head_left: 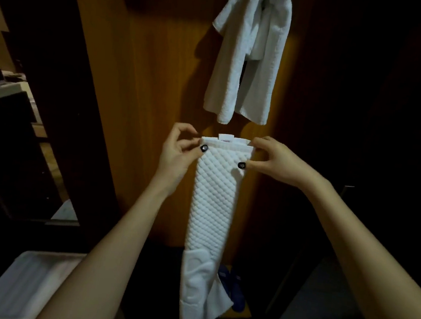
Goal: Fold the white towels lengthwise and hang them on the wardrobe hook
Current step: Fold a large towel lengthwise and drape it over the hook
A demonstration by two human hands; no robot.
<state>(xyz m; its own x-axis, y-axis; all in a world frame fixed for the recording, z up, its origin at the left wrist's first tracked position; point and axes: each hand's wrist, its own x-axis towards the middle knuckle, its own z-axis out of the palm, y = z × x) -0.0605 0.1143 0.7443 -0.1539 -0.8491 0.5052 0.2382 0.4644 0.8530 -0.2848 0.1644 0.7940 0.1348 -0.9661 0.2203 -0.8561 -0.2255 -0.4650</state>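
The left hand (179, 150) and right hand (272, 160) each pinched a top corner of the folded quilted towel (213, 200). It dangled before the wardrobe panel (148, 76), just below the hung towels (241, 67). Blue slippers (234, 290) lay behind its tail, with a white bin (19, 287) to the left.

Lighting is dim throughout. One warm pool of light falls on the wooden wardrobe panel (148, 76), strongest at its centre and fading to near black toward the right edge and upper left corner. The hung white towels (247, 60) throw a soft shadow leftward onto the wood. The held towel (213, 198) is the brightest surface and is not blown out; its quilting reads clearly. The forearms (119, 240) bow outward toward the lower corners, a wide-angle distortion. Dark areas are soft and lack detail.
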